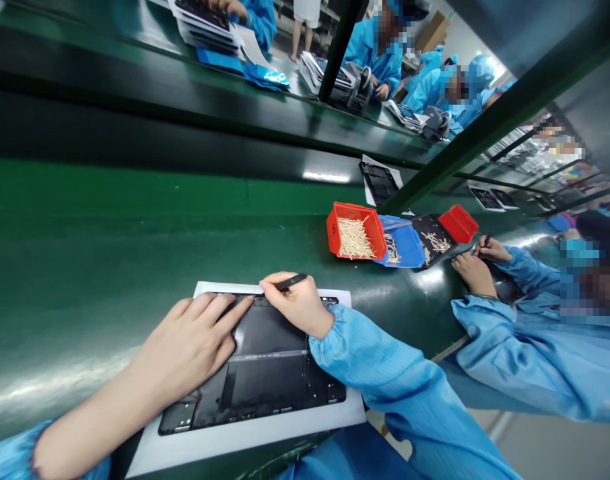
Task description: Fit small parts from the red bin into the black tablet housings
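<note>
A black device housing [265, 387] with rectangular recesses lies on a white sheet [249, 445] on the green bench. My left hand [195, 340] rests flat on its upper left part, fingers spread and holding nothing. My right hand [297, 305] sits at the housing's top edge, pinching a slim black tool [292, 282]. The tool's tip is hidden behind my fingers. Blue sleeves cover both my forearms.
Beyond my hands, a red bin [355, 230] holds many small pale strips, with a blue tray [399, 243], black tray [435, 239] and second red bin [459, 223] beside it. A co-worker's hands [477, 263] work at the right. Dark uprights and more blue-clad workers stand behind.
</note>
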Available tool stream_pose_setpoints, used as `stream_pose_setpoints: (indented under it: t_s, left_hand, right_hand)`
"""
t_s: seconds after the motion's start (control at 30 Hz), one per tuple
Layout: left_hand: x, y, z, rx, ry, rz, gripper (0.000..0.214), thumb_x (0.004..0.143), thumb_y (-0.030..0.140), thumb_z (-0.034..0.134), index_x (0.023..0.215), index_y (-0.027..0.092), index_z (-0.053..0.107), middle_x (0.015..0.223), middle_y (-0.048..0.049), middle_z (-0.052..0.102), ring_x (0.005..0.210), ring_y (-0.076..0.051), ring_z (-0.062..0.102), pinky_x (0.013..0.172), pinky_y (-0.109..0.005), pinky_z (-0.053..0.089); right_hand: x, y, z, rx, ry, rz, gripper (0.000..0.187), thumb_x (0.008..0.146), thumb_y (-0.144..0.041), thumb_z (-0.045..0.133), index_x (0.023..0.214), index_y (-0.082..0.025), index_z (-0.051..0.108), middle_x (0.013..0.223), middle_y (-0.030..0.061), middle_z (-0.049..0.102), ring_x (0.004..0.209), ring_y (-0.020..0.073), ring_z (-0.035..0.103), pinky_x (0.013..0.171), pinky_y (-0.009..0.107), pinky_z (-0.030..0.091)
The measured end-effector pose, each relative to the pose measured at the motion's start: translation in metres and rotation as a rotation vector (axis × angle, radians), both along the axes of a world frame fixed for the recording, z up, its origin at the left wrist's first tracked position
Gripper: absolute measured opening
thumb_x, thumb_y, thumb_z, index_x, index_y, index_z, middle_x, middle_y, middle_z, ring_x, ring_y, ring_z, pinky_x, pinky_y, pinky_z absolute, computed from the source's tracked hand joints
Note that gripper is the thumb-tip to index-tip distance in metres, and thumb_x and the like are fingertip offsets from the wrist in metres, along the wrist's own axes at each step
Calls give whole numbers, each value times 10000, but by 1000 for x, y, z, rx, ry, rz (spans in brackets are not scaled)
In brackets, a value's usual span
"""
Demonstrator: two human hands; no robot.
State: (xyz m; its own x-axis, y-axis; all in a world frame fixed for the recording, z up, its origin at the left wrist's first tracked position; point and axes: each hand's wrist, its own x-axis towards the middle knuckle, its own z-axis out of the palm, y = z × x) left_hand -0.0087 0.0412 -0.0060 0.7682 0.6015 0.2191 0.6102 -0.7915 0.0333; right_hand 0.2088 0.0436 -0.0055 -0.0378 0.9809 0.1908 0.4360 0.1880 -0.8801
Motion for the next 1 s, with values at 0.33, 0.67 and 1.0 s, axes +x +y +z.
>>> stream_pose_setpoints:
  t_s: [0.33,0.67,1.0]
  left_hand:
    - [4,-2,2,52,26,1,452,936,212,450,1368,144,565,1068,-125,667,950,-303,580,769,-452,400]
    - [3,-4,1,65,3,15,467,929,221,481,1383,143,555,1075,-127,665,955,-313,563,766,-451,390]
    - [7,-5,4,95,-9,21,471,904,209,517,1365,138,585,1016,-113,661,908,-300,541,749,-439,385]
  right_hand:
    - [0,-4,1,163,-197,27,208,951,-232,590,828,-199,755,835,28,774,774,161,708,743,253,530]
    - [3,-8,1,294,-266,-34,241,945,-252,587,763,-201,736,751,25,758,685,159,700,675,256,521]
    - [6,-13,7,269,-150,-53,187,896,-270,664,740,-191,732,725,30,753,629,152,691,606,245,536]
